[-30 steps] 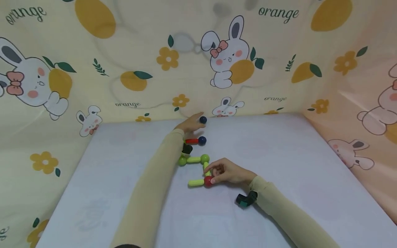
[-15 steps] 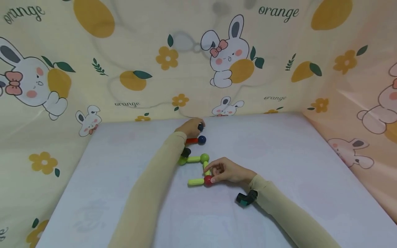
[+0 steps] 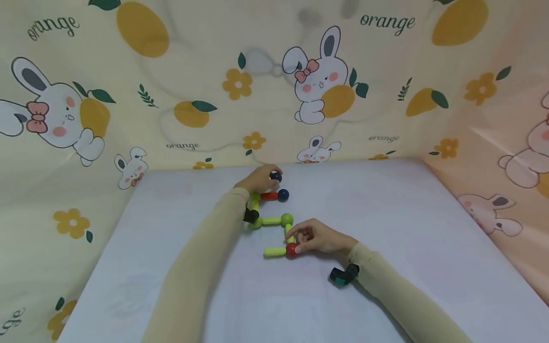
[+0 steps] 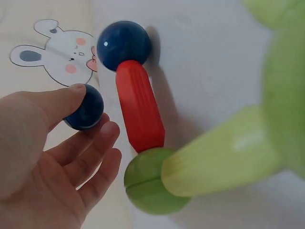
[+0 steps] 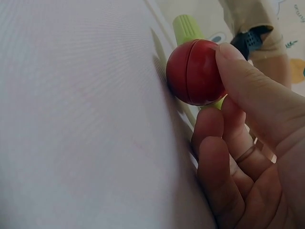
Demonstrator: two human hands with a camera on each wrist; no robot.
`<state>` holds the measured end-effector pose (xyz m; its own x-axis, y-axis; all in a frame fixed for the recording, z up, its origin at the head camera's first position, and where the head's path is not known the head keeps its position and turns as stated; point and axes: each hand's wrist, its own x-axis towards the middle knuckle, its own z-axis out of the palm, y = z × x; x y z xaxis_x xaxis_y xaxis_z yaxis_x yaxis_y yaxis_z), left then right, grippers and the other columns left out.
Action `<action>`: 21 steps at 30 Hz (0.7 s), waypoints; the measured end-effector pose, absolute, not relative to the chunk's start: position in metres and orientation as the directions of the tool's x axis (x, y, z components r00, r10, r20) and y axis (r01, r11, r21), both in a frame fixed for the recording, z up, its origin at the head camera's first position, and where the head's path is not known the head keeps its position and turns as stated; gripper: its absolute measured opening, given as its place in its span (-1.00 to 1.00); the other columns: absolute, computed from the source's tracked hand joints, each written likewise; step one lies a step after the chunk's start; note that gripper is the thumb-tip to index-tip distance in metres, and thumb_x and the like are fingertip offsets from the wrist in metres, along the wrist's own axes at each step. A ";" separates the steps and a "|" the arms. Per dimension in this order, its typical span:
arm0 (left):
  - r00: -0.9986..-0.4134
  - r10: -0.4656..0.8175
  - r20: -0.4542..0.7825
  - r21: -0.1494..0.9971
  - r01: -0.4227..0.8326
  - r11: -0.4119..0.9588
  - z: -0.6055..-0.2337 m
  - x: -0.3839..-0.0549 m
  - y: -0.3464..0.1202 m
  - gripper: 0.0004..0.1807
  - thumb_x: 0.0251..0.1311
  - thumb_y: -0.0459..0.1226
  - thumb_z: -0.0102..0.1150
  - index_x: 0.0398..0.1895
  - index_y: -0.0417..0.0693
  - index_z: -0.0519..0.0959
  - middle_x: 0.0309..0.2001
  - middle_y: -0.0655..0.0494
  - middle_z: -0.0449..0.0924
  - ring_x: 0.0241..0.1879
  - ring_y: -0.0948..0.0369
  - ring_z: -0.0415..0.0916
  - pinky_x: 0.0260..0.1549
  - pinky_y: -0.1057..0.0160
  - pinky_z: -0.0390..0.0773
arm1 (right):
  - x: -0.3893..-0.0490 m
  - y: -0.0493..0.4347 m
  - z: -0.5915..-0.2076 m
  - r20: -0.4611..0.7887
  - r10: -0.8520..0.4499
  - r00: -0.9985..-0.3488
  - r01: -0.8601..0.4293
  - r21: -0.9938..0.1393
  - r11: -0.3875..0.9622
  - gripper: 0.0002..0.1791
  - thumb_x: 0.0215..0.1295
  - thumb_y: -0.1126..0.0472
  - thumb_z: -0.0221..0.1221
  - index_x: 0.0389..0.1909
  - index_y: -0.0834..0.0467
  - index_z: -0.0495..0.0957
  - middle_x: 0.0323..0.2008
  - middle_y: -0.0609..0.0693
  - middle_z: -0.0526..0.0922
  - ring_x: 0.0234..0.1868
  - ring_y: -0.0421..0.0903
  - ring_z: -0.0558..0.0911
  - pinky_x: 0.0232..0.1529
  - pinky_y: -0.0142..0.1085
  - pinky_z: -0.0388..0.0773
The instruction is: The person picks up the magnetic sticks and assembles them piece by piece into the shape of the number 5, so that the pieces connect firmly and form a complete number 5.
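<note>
My left hand point(image 3: 258, 178) pinches a dark blue ball point(image 4: 86, 109) between thumb and fingers at the back of the table. Just in front of it lies a chain of balls and rods. Its far end is another blue ball point(image 4: 124, 45) on a red rod point(image 4: 139, 106), joined to a green ball point(image 4: 156, 183). Light green rods point(image 3: 271, 221) and more green balls point(image 3: 287, 219) zigzag toward me, as far as a red ball point(image 3: 291, 250). My right hand point(image 3: 320, 238) holds this red ball, thumb on its side, index finger at the adjoining rod. A last light green rod point(image 3: 274, 252) points left from it.
The white tabletop point(image 3: 386, 209) reaches back to a patterned cloth wall point(image 3: 266, 109) with rabbits and oranges. Another cloth side point(image 3: 506, 157) borders it on the right. A black wrist camera point(image 3: 344, 275) hangs under the right sleeve.
My left hand has closed its fingers round the loose blue ball and drawn it slightly left and toward me. The right hand stays at the red ball. The head view has shifted a little.
</note>
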<state>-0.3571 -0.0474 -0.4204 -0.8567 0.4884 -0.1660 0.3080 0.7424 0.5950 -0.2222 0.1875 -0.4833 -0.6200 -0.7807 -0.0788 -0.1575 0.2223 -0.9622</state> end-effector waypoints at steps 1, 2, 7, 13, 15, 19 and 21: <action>-0.854 0.495 -0.161 0.603 0.311 0.734 -0.421 -0.355 -0.048 -0.55 0.44 -0.25 0.11 0.36 -0.07 0.43 0.41 -0.12 0.39 0.37 -0.04 0.38 0.44 -0.04 0.31 | -0.222 0.188 -0.484 -0.077 -0.781 -0.620 -0.162 -0.961 0.223 -0.59 0.32 0.33 0.30 0.16 0.36 0.57 -0.48 -0.11 0.47 -0.44 -0.32 0.42 -0.37 -0.50 0.39; -0.853 0.499 -0.155 0.607 0.316 0.729 -0.422 -0.354 -0.049 -0.55 0.45 -0.25 0.10 0.37 -0.07 0.43 0.40 -0.12 0.40 0.36 -0.03 0.39 0.43 -0.03 0.32 | -0.222 0.188 -0.485 -0.076 -0.779 -0.622 -0.165 -0.960 0.225 -0.60 0.32 0.33 0.30 0.15 0.36 0.57 -0.48 -0.12 0.47 -0.44 -0.33 0.42 -0.37 -0.50 0.39; -0.856 0.499 -0.135 0.612 0.324 0.721 -0.425 -0.345 -0.057 -0.55 0.46 -0.24 0.09 0.37 -0.06 0.42 0.36 -0.11 0.43 0.33 -0.03 0.41 0.38 -0.03 0.39 | -0.221 0.187 -0.485 -0.068 -0.777 -0.625 -0.167 -0.961 0.219 -0.60 0.32 0.33 0.29 0.16 0.34 0.57 -0.47 -0.12 0.48 -0.44 -0.33 0.42 -0.36 -0.50 0.39; -0.851 0.513 -0.114 0.611 0.347 0.712 -0.419 -0.331 -0.066 -0.55 0.46 -0.24 0.09 0.37 -0.06 0.41 0.28 -0.13 0.49 0.22 -0.02 0.49 0.28 0.00 0.49 | -0.220 0.187 -0.483 -0.068 -0.784 -0.617 -0.153 -0.967 0.204 -0.58 0.32 0.32 0.29 0.17 0.37 0.56 -0.47 -0.13 0.50 -0.44 -0.33 0.43 -0.36 -0.51 0.41; -0.849 0.516 -0.115 0.615 0.347 0.708 -0.414 -0.323 -0.071 -0.55 0.45 -0.25 0.10 0.36 -0.07 0.41 0.28 -0.13 0.48 0.19 -0.01 0.51 0.24 0.03 0.52 | -0.220 0.186 -0.483 -0.077 -0.780 -0.620 -0.150 -0.965 0.214 -0.58 0.32 0.32 0.30 0.17 0.36 0.56 -0.47 -0.13 0.49 -0.44 -0.33 0.43 -0.35 -0.50 0.41; -0.841 0.533 -0.096 0.637 0.359 0.682 -0.407 -0.307 -0.082 -0.58 0.43 -0.27 0.14 0.31 -0.06 0.43 0.29 -0.14 0.47 0.15 0.01 0.53 0.18 0.06 0.57 | -0.219 0.187 -0.483 -0.091 -0.771 -0.631 -0.144 -0.962 0.232 -0.57 0.31 0.31 0.31 0.18 0.34 0.56 -0.47 -0.12 0.49 -0.44 -0.32 0.43 -0.35 -0.50 0.41; -0.834 0.547 -0.075 0.643 0.378 0.665 -0.404 -0.299 -0.089 -0.59 0.42 -0.29 0.15 0.30 -0.07 0.43 0.30 -0.15 0.48 0.12 0.00 0.55 0.17 0.06 0.58 | -0.219 0.186 -0.482 -0.092 -0.769 -0.633 -0.145 -0.961 0.235 -0.57 0.31 0.31 0.31 0.18 0.34 0.56 -0.47 -0.12 0.50 -0.44 -0.32 0.44 -0.34 -0.50 0.42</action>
<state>-0.2995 -0.0893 -0.4043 -0.8339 0.5467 -0.0751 0.3783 0.6655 0.6434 -0.2194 0.1860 -0.4823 -0.6329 -0.7687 -0.0921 -0.1454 0.2348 -0.9611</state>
